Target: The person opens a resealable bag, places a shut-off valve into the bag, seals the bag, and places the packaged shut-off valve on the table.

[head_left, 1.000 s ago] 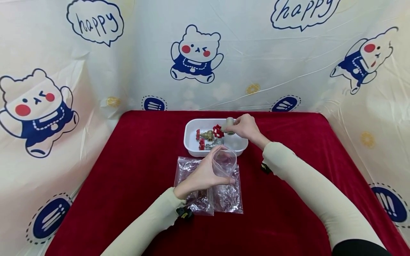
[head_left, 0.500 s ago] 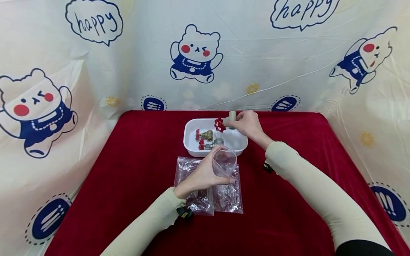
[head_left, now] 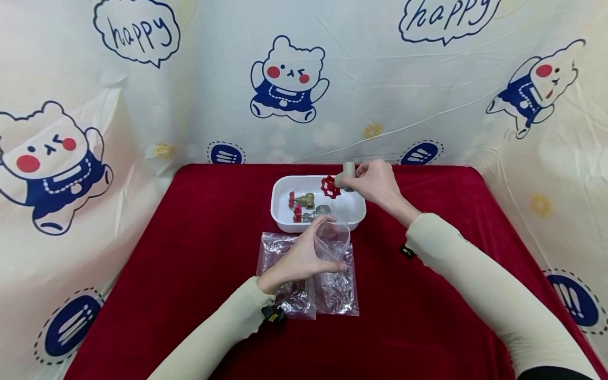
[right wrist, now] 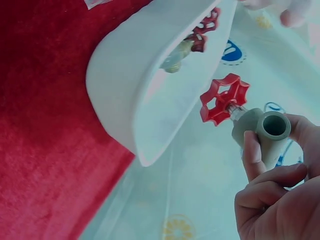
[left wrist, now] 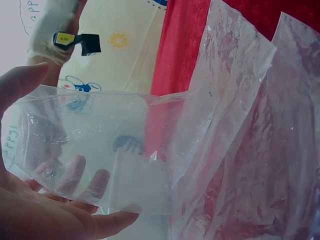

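Observation:
My right hand (head_left: 380, 182) pinches a grey valve (right wrist: 245, 125) with a red handwheel (head_left: 330, 187), held over the right back part of the white tray (head_left: 284, 225). In the right wrist view, the valve's open pipe end faces the camera. With thumb and fingers spread, my left hand (head_left: 301, 256) holds the mouth of a clear zip bag (head_left: 332, 240) open, just in front of the tray. The left wrist view shows the bag (left wrist: 130, 120) stretched between them, see-through. A brass valve (head_left: 307, 200) and a silver valve (head_left: 317, 212), both with red handwheels, lie in the tray.
More clear zip bags (head_left: 338, 295) lie flat on the dark red cloth (head_left: 199, 264), under and beside my left hand. A printed curtain (head_left: 351, 79) with cartoon bears encloses the back and sides of the table. Black wrist cameras (head_left: 274, 314) sit at both sleeves.
My right hand has lifted the grey valve from among the others in the tray and moved it up and slightly right. The left hand and the bag have stayed in place.

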{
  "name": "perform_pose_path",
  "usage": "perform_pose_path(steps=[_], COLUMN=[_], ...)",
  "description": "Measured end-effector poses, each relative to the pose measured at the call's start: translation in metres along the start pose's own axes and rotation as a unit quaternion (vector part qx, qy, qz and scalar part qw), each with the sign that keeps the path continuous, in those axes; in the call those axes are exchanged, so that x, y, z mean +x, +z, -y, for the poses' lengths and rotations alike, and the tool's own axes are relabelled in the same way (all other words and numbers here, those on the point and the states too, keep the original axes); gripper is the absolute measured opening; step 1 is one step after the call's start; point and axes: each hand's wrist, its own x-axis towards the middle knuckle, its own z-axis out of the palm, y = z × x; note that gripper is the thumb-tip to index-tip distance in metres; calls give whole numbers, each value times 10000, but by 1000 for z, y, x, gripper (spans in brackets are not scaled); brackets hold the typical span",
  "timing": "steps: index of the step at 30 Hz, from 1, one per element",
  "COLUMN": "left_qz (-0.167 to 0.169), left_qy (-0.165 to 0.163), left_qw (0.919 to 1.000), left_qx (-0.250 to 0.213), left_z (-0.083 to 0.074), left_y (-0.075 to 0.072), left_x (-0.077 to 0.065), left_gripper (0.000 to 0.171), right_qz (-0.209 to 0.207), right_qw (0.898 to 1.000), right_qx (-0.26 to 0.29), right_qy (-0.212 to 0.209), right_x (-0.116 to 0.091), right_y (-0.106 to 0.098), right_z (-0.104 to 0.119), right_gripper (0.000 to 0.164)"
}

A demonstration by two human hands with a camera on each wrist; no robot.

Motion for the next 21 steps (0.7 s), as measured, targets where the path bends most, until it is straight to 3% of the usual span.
perform_pose_path(steps=[14, 21], left_qz=[16, -78], left_qy=[8, -231], left_qw=[10000, 9996], left_qx=[-58, 166], left_z=[1, -2], left_y=[0, -1], left_x=[1, 0], left_gripper=[99, 106], right_qz=[-256, -154], right_qw=[9990, 9991], right_qx=[-44, -154], right_qy=[-352, -361], right_x=[-33, -51], right_y=[-41, -58], right_z=[33, 47], right_gripper=[42, 46])
